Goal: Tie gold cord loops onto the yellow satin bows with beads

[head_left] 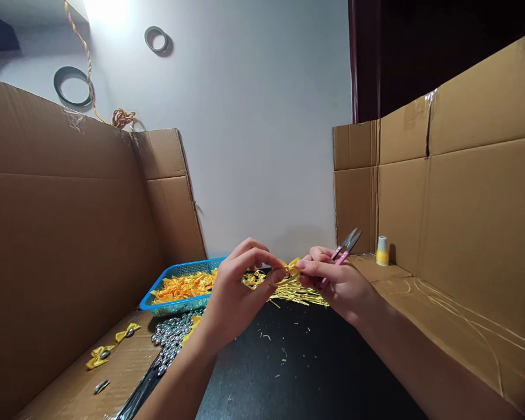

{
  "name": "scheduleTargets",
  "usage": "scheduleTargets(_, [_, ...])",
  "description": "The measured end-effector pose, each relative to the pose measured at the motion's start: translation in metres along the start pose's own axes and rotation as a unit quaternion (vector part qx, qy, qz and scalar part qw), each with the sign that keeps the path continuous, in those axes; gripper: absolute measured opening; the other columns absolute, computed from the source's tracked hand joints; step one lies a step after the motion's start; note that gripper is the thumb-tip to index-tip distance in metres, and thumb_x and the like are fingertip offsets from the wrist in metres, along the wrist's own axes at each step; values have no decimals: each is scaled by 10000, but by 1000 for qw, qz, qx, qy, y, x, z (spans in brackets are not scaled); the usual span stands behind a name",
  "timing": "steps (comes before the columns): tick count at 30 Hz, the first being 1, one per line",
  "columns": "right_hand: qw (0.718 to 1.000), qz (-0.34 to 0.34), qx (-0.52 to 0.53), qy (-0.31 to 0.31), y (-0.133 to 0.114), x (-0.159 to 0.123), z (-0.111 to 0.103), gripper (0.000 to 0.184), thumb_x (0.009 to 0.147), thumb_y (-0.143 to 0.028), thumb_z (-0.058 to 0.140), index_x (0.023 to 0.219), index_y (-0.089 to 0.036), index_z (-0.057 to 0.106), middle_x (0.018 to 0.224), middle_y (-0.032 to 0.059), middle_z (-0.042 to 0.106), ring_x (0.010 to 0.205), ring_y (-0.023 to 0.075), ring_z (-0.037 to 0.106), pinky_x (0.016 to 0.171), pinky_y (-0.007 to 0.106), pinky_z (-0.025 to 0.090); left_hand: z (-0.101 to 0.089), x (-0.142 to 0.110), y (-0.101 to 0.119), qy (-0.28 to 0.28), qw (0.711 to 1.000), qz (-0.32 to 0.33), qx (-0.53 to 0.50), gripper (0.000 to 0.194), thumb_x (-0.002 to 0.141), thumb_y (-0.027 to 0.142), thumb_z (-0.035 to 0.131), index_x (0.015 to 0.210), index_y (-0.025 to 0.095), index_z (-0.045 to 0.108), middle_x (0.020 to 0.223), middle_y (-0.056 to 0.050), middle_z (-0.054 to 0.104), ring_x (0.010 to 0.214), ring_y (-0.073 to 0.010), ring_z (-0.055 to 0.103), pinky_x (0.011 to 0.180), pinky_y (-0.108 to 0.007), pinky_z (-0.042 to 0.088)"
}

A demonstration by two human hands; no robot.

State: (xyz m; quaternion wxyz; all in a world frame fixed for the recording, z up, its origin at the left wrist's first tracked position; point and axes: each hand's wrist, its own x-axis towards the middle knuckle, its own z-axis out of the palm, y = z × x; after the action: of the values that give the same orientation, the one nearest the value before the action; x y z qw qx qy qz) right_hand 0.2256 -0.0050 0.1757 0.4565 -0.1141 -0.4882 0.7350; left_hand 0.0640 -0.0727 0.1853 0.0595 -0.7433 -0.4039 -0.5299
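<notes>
head view | left hand [234, 297] pinched yellow ribbon piece [292, 266] over black tabletop [289, 373] | right hand [339, 286] gripped same piece, pink snips [345, 245] clasped in palm | blue basket [179, 271] of ribbon just left

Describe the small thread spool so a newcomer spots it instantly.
Start at the cardboard wall on the right and follow its base back to the far corner. There the thread spool stands upright, alone, with a white top and yellow thread, unlike the flat yellow ribbon pieces elsewhere.
</notes>
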Motion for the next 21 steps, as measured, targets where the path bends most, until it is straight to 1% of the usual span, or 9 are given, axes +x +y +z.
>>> scheduleTargets(2, [1000,24,12,2,1,1,0,588,486,-198,847,490,-179,259,529,-40,516,522,76,514,525,217,405,-1,0,-2,-5,999,-25,-39,11,838,224,635,833,219,626,888,-13,551,796,-135,519,674,-280,453])
scheduleTargets(4, [999,37,19,6,2,2,0,556,493,-187,843,479,-175,287,534,-31,537,523,73,514,527,212,398,-2,-1,-3,-20,994,-57,-87,60,850,250,619,905,226,625,943,-25,549,818,-139,534,658,-270,479])
scheduleTargets(6, [999,42,22,3,4,3,-1,539,501,-180,838,465,-175,300,518,-31,537,514,71,508,521,208,390,-3,-1,-2,-35,992,-69,-102,82,855,261,614,922,229,647,931,-26,551,792,-132,538,628,-256,484])
scheduleTargets(9, [999,46,20,-9,6,4,-2,508,512,-188,834,452,-173,329,507,-25,550,499,69,503,501,202,380,-6,0,-2,-34,996,-57,-60,64,836,263,642,852,219,686,891,-24,557,770,-127,539,614,-250,469])
scheduleTargets(11, [998,54,21,-9,6,4,-2,483,516,-185,833,450,-170,355,506,-21,555,506,72,510,500,200,380,-6,0,-2,-33,997,-55,-37,67,830,264,651,843,217,697,877,-22,562,765,-125,545,615,-253,462])
scheduleTargets(17, [995,82,51,4,7,5,-2,489,524,-140,828,463,-166,343,519,-35,546,525,61,529,533,186,418,-6,1,-2,-54,995,-69,-44,86,845,269,631,833,211,694,874,-20,564,735,-118,544,597,-256,453])
scheduleTargets(19, [995,86,59,3,8,5,-3,507,524,-134,829,472,-169,326,526,-38,550,524,58,534,534,179,427,-6,2,-1,-50,996,-57,-37,77,841,258,635,828,209,693,874,-19,563,731,-115,543,602,-256,453])
scheduleTargets(21, [994,89,65,2,9,5,-3,525,525,-133,831,477,-172,309,517,-42,540,522,57,538,536,174,434,-6,2,0,-38,999,-30,-14,56,828,230,645,805,207,691,857,-14,565,734,-114,543,621,-257,453])
